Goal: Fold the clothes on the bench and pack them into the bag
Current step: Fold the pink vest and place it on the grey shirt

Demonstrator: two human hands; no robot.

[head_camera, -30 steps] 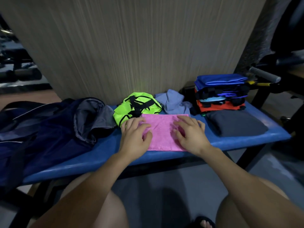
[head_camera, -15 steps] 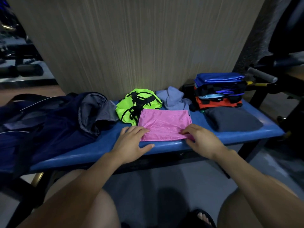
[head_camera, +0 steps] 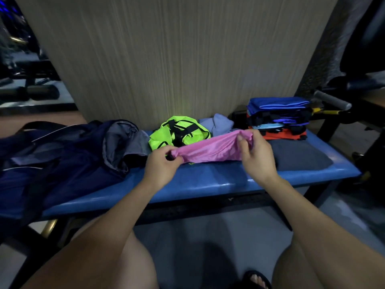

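A long blue padded worktop [head_camera: 208,182] stands before a beige striped wall. At its left end lies a large open navy bag with grey lining [head_camera: 62,159]. A dark grey folded cloth [head_camera: 300,155] rests at the right, behind it a stack of folded blue and orange clothes [head_camera: 277,119]. A neon green garment with black straps [head_camera: 179,132] and a crumpled lavender top [head_camera: 220,124] sit mid-bench. The pink cloth [head_camera: 210,150] hangs lifted just above the worktop, pinched at each end: left hand [head_camera: 160,165], right hand [head_camera: 256,155], each grip curled round its fabric.

Bare forearms, bare thighs; black sandal [head_camera: 257,278] on foot.
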